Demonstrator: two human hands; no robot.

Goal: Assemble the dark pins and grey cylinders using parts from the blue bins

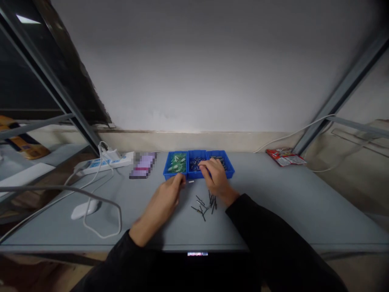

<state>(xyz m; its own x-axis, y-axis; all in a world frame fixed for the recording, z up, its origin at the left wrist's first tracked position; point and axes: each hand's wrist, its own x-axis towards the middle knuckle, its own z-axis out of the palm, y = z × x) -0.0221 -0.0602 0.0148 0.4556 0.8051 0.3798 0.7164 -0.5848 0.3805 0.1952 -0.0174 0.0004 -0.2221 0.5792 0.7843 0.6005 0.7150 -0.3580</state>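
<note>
The grey table (273, 219) is reached across by two forearms in black sleeves (261, 221). Between them, on the bare tabletop, a loose scatter of thin rods (202, 213) is seen, to the right of the left hand (165, 192) and just on the near side of the right hand (217, 176), by which its far end is partly overlapped. Roughly a dozen rods may be counted; an exact number is prevented by crossing and overlap. They are straight, slender and dark, with a few paler glints, and are laid at mixed angles.

The left hand is held narrow, its fingers curled before the left bin (175, 177); whether anything is gripped cannot be told. The right hand is bent over the middle bin (195, 175), thumb and fingers drawn close together; what lies between the fingertips cannot be made out. One small white piece (191, 181) is placed in front of the bins, beside the left hand.

Three blue bins are set in a row, side by side. Green and white pieces (177, 163) are contained in the left one, small dark pieces with pale glints in the middle one, and dark pieces, half hidden by the right hand, in the right bin (230, 174).
</note>
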